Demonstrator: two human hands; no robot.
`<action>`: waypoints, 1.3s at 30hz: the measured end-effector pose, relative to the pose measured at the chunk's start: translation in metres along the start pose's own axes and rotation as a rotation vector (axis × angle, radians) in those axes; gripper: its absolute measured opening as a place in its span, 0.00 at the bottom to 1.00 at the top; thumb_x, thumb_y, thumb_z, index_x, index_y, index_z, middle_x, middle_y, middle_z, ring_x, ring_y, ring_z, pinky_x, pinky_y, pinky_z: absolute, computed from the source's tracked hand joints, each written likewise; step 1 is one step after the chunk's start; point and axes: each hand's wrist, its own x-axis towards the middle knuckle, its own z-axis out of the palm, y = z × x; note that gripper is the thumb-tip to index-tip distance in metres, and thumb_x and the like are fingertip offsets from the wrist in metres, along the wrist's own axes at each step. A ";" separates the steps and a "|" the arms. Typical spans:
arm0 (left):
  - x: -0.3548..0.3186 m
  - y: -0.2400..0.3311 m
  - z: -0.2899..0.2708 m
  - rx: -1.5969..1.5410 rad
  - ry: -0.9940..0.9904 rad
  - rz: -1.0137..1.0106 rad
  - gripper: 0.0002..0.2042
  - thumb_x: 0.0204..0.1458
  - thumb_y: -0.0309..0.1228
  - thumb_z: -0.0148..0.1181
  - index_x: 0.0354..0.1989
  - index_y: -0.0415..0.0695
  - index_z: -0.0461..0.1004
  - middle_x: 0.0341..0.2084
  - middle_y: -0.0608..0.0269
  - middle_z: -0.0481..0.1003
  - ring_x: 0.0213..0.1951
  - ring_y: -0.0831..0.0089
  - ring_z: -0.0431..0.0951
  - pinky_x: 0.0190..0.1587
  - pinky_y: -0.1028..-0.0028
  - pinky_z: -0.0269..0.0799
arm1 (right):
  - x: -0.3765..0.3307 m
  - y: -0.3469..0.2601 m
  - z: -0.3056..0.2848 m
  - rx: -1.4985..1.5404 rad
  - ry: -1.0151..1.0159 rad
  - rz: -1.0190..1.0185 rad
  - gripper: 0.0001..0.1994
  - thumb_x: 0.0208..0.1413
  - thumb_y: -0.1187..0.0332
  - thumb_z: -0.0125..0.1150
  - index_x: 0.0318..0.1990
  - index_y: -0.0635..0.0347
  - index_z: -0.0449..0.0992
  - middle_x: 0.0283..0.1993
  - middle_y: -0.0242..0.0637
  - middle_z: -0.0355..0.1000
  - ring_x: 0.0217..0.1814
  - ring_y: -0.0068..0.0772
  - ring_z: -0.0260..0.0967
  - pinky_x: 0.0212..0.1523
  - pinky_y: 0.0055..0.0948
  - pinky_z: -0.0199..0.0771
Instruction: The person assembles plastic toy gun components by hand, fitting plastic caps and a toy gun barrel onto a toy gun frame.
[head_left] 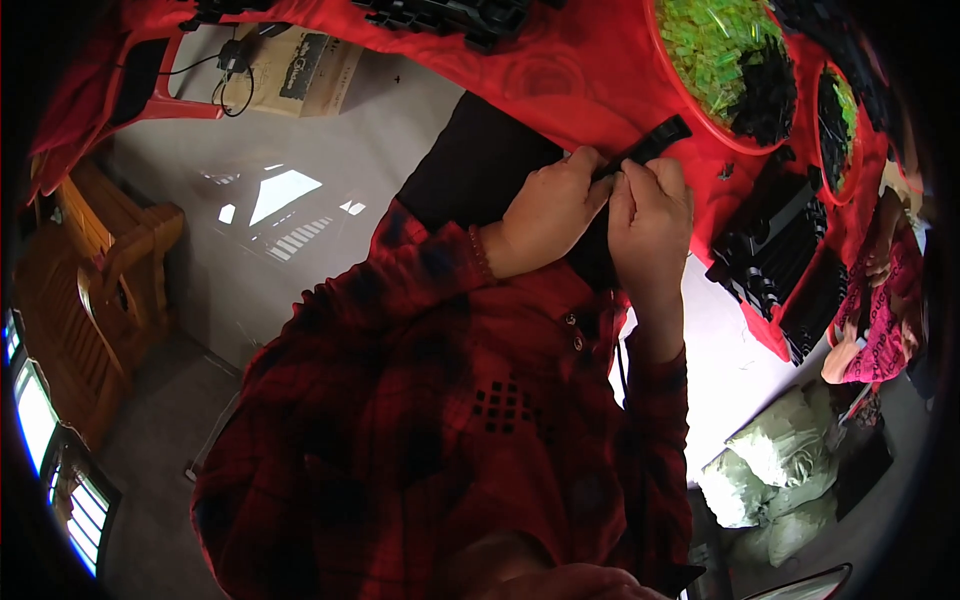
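Both my hands meet over my dark-trousered lap at the edge of a red-covered table [600, 90]. A narrow black strip-like piece [660, 138] sticks out from between them toward the table. My left hand [548, 212] is closed with its fingertips on the near end of this piece. Right against it, my right hand [650, 215] pinches the same end with thumb and fingers. The fingers hide what lies between them, so the held end cannot be made out.
A red basin [742, 148] holds translucent yellow-green and black pieces; a smaller container [822, 165] stands beside it. Black strips [775, 240] lie stacked at the table's right side. Another person's pink clothing [890, 330] shows far right. Pale sacks [785, 450] and a wooden chair [110, 270] stand around.
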 end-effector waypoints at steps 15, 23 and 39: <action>0.002 -0.003 -0.006 -0.175 -0.080 -0.102 0.07 0.60 0.29 0.56 0.40 0.37 0.70 0.24 0.55 0.76 0.24 0.69 0.79 0.26 0.69 0.72 | -0.014 0.006 0.001 0.491 0.336 0.408 0.11 0.58 0.79 0.59 0.48 0.64 0.79 0.37 0.35 0.70 0.31 0.23 0.66 0.30 0.21 0.69; -0.006 -0.003 -0.003 0.177 0.025 0.216 0.09 0.57 0.29 0.57 0.39 0.37 0.68 0.28 0.44 0.77 0.32 0.48 0.79 0.35 0.56 0.77 | -0.010 0.001 0.002 0.108 0.151 0.103 0.08 0.53 0.76 0.64 0.41 0.63 0.78 0.39 0.44 0.68 0.37 0.42 0.71 0.33 0.35 0.72; 0.005 -0.003 -0.024 -0.331 -0.306 -0.119 0.18 0.54 0.22 0.53 0.54 0.32 0.67 0.37 0.55 0.78 0.35 0.67 0.81 0.38 0.72 0.75 | 0.000 0.007 0.002 0.332 0.065 0.409 0.05 0.49 0.76 0.64 0.34 0.62 0.76 0.36 0.41 0.67 0.36 0.37 0.68 0.38 0.34 0.70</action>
